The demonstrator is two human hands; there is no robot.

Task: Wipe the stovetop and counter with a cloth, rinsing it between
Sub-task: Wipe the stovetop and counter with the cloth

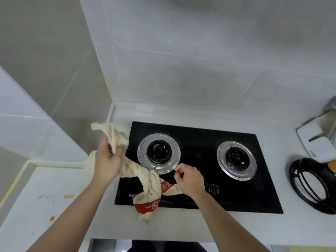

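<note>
A: Head view first. What do we see?

B: We see a black stovetop [198,179] set in a white counter [236,231]. It has two burners, a left burner [158,153] and a right burner [236,161], each with a shiny ring around it.

A: Where is the cloth [141,175]?

B: It is a cream cloth with a red band and white letters. It is twisted like a rope. It hangs over the left front part of the stovetop, and its low end reaches the counter edge in front.

A: What do our hands do?

B: The left hand [107,160] is up, beside the left burner. Its fingers are curled round the top part of the cloth, and a loose end sticks up above them. The right hand [189,180] is lower, in front of the left burner. Its fingers are curled in, and a bit of cloth goes in under the hand. We cannot tell for sure if they pinch the cloth or only lie on it.

A: What else is there?

B: We see yellow spots [68,196] on the counter at the left. A black wire rack [309,184] lies on the counter at the right. Behind it is a white tray [312,140], and something shiny stands at the edge of the view. Grey tiles [181,70] cover the wall behind.
</note>
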